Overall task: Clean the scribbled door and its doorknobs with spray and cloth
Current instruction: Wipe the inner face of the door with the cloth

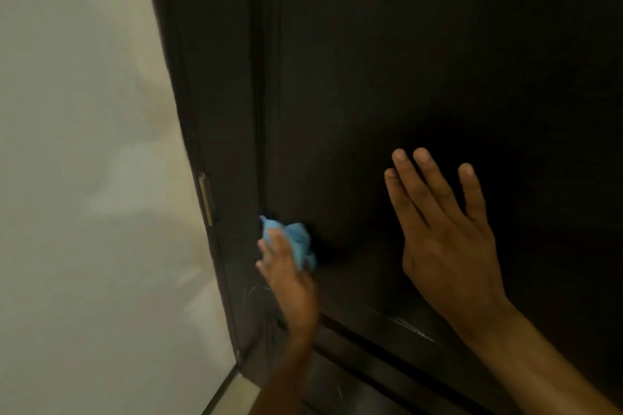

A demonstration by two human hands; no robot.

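Left hand point(290, 283) gripping blue cloth point(296, 241) against dark door point(371, 77); right hand point(448, 242) flat, fingers straight, on it.

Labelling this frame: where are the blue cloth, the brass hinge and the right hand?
blue cloth point(296, 239), head view, bunched middle.
brass hinge point(206, 200), head view, plate's middle.
right hand point(448, 242), head view, back of hand.

no readable text, labels, brands or numbers anywhere

Left hand point(290, 283) holds cloth point(296, 242) on door point(404, 61), left of right hand point(448, 236).
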